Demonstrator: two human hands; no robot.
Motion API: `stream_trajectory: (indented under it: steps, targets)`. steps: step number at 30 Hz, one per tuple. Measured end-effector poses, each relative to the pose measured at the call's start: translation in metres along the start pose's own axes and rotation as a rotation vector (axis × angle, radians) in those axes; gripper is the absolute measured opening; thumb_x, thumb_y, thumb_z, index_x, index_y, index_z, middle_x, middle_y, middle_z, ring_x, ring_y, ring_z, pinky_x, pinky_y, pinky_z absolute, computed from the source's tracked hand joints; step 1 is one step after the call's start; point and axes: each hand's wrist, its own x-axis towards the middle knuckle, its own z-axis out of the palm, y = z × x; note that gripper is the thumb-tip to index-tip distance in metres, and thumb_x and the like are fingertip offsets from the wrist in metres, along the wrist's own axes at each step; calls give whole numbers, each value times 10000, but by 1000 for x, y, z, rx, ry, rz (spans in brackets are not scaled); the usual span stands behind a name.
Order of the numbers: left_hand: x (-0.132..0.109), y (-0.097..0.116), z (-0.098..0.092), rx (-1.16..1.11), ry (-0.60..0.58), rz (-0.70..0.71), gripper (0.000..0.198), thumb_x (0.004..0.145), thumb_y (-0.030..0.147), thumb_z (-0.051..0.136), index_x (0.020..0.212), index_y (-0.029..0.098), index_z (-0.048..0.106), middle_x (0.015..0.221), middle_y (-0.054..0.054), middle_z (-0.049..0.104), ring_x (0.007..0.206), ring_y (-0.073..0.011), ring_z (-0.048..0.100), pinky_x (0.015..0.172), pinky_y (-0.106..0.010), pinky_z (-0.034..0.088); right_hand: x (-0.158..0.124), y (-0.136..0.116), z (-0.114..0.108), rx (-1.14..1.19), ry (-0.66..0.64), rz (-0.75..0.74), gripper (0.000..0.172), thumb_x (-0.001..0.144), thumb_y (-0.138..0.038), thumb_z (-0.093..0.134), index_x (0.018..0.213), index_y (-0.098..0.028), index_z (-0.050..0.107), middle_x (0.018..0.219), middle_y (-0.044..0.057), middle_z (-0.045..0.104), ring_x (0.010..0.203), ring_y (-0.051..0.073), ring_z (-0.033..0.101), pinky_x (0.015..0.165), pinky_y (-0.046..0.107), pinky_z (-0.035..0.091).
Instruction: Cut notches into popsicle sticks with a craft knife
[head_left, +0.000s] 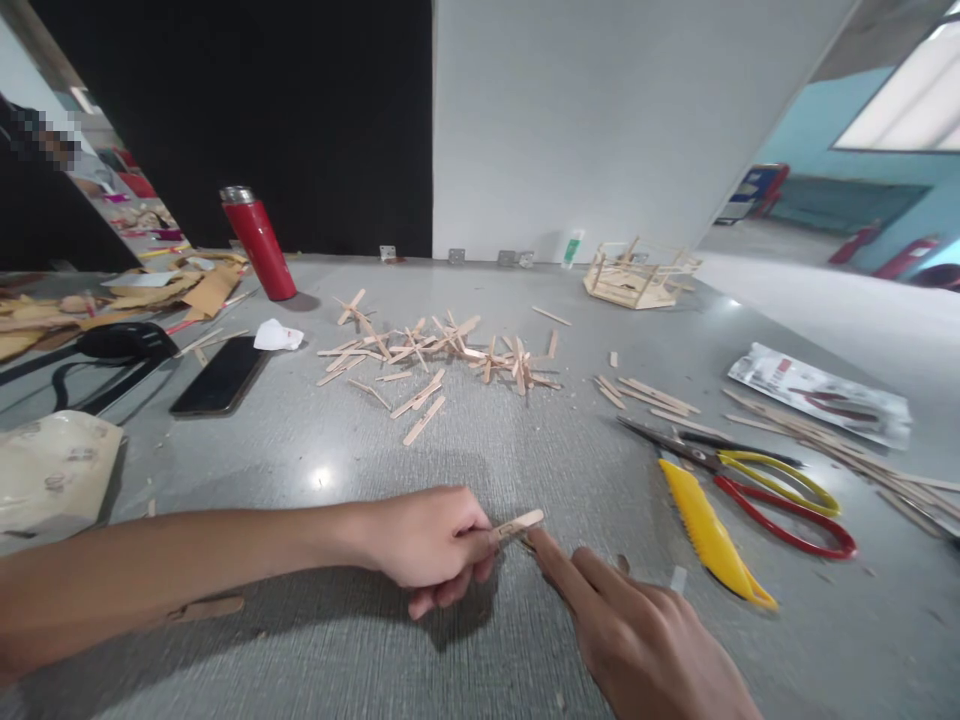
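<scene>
My left hand (442, 545) is closed in a pinch on a short wooden craft stick (521, 524), which points right with a small mark or cut near its middle. Close to the free end is my right hand (637, 625), fingers together and the index finger stretched along something thin, mostly covered by the hand; I cannot make out its kind. Ahead of both hands lies a loose heap of short craft sticks (450, 345). A yellow cutter-like tool (709, 530) and scissors with red and yellow handles (780, 490) lie to the right of my right hand.
At the back stand a red flask (259, 245) and a small stick-built frame (637, 275). A phone (219, 378), crumpled tissue (278, 336) and tissue pack (56, 470) lie left. Long sticks (832, 440) and a silver packet (821, 395) lie right. A wall panel (585, 120) rises behind.
</scene>
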Motion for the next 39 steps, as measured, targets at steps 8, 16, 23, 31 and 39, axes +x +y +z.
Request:
stream_trajectory:
  steps: [8,16,23,31,39]
  targets:
    - [1,3,-6,37,-19,44,413,1074,347,401,713,182,517,460,65,482,309,-65,401,338,-171,298,15,-8,-12,-350,74,-144,522,733,61,445,1211,-39,628,692,36,630,540,209,639,479,356,505]
    - [4,0,-8,27,-26,48,390,1050,386,474,725,178,531,482,63,486,331,-64,404,350,-181,296,17,0,-8,129,-154,135,547,779,59,434,1205,-215,642,711,-33,671,527,155,658,458,262,398]
    - [3,-1,-10,11,-20,43,439,1050,468,461,730,176,528,509,55,504,332,-60,416,358,-180,315,29,2,-19,611,-169,394,369,996,-162,403,1048,-278,749,698,4,693,630,150,625,581,250,450]
    - [3,0,-12,-30,-51,36,395,1076,338,419,737,174,538,524,58,522,325,-57,451,326,-164,301,37,7,-22,948,-257,509,416,1038,-409,440,783,-215,705,647,-27,467,628,137,382,563,263,320]
    - [3,0,11,-234,25,227,354,1083,397,369,833,192,514,513,61,539,320,-71,462,303,-153,319,28,2,-22,978,-243,659,454,1021,-514,429,835,-201,702,641,-39,315,603,134,255,526,279,213]
